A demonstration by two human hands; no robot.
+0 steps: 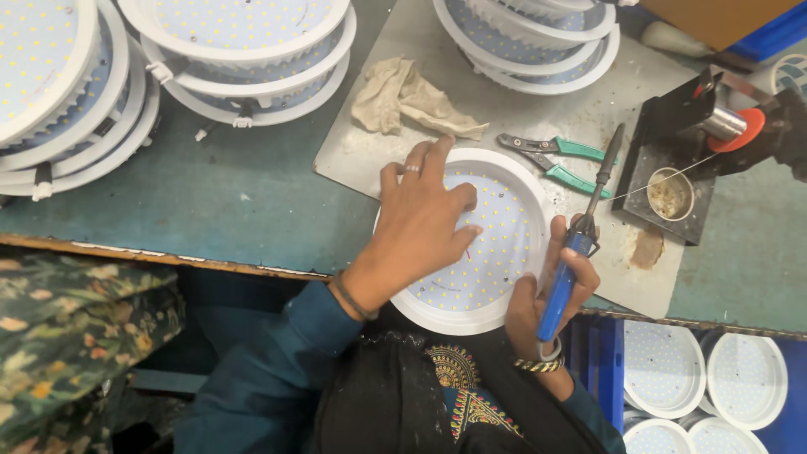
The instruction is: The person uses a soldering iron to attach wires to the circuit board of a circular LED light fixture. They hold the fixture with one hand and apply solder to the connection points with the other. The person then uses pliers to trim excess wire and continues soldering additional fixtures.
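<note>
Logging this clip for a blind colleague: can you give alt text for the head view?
A person's left hand presses on a round white LED panel at the bench edge, while the right hand grips a blue-handled soldering iron beside it. Green pliers, a rag and stacked panels lie around.

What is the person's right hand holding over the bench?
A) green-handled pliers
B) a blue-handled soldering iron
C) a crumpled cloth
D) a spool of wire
B: the right hand grips a blue-handled soldering iron, while the green-handled pliers and crumpled cloth lie untouched on the metal sheet.
</note>
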